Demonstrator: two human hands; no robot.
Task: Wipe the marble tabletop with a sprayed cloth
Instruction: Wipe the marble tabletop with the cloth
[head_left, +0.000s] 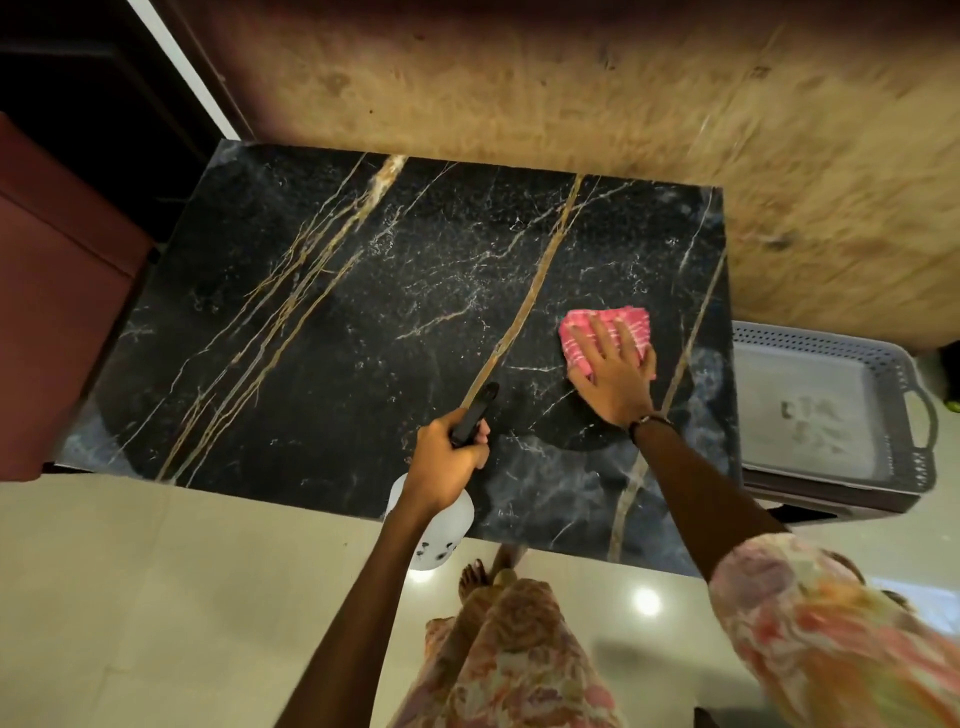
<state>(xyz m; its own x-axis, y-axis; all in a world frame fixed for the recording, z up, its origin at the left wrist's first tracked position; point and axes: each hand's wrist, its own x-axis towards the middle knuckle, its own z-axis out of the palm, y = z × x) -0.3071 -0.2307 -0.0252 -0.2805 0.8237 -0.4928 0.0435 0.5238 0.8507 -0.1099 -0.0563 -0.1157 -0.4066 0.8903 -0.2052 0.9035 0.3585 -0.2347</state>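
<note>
Far left, a dark red upholstered seat (57, 312) butting up against the table's left edge. Next, the black marble tabletop with gold and white veins (332, 322), rectangular, filling the middle of the view, glossy and bare across its left half. Near the front edge, left hand (449, 457) clenched around the black trigger head of a translucent white plastic spray bottle (441, 540), nozzle angled up and to the right over the slab, bottle body hanging down past the table's near edge, above the pale tiled floor (156, 597). Just right of that, right hand (613, 374) pressed flat on a folded pink cloth with white stripes (597, 327), fingers spread wide, released rather than gripping, palm bearing down; dark band at the wrist. Cloth lying on the right half of the marble, between 2 of the gold veins, touching the surface, partly covered by the hand. Below, a floral pink and orange garment and bare toes at the table's front. Far right, a grey perforated plastic basket with a handle (893, 374), tucked beside the table's right edge.
</note>
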